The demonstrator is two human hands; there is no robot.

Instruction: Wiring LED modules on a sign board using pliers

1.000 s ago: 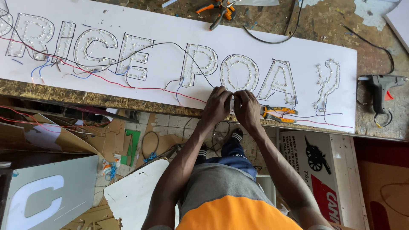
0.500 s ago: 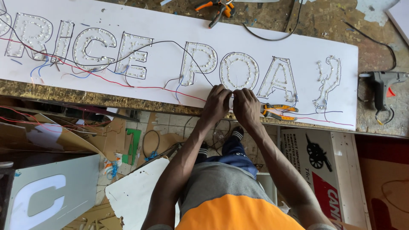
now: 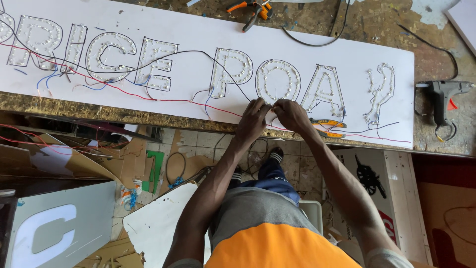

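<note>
Hands, two, meet at the six o'clock edge of one white sign board [image 3: 198, 34]: left hand [image 3: 254, 119] and right hand [image 3: 290, 115] both pinching thin wires [image 3: 218, 106], one glue gun [image 3: 444, 97] at three o'clock.

Top: sleeveless grey-and-orange fabric shirt [image 3: 267, 233].
Legs: blue trousers [image 3: 272, 178].
Feet: black sandals with white stripes [image 3: 274, 155].
Arms: bare.
</note>
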